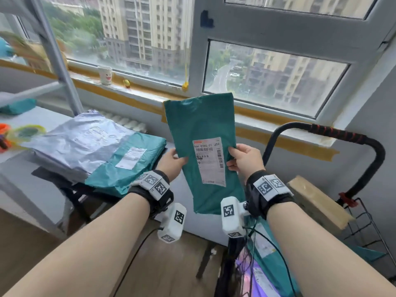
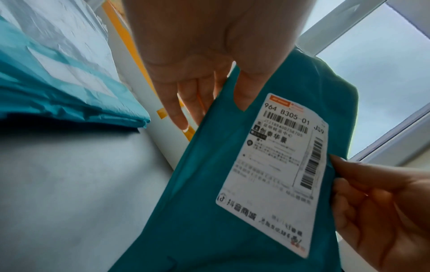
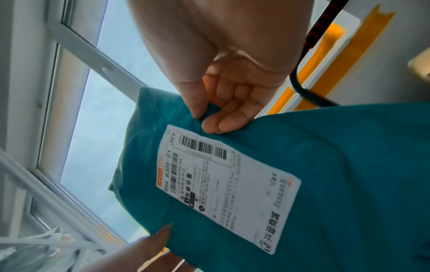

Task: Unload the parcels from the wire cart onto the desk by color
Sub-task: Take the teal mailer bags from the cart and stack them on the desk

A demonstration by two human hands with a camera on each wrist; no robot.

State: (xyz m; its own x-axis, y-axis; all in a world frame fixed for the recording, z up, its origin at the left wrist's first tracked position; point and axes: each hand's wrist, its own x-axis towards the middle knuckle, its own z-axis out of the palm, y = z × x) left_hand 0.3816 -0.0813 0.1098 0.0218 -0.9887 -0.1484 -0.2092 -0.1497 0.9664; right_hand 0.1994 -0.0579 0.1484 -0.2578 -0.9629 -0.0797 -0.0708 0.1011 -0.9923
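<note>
I hold a flat green parcel (image 1: pixel 203 129) with a white shipping label upright in the air between the desk and the cart. My left hand (image 1: pixel 174 160) pinches its left edge, thumb on the front, fingers behind. My right hand (image 1: pixel 242 158) pinches its right edge beside the label. The wrist views show the same green parcel (image 2: pixel 209 202) (image 3: pixel 349 165) close up, gripped by the left hand (image 2: pixel 230 79) and right hand (image 3: pixel 209 114). On the desk (image 1: pixel 21 166) lies a silver-grey parcel (image 1: pixel 81 142) partly over another green parcel (image 1: pixel 128 166). Further parcels sit in the wire cart (image 1: pixel 368 224) below.
The cart's black handle (image 1: pixel 334 133) arches at right, with a cardboard box (image 1: pixel 317 202) beside it. A window sill (image 1: pixel 137 91) with a small cup runs behind. A metal shelf frame (image 1: pixel 57 58) stands at the desk's left; toys lie at its far left edge.
</note>
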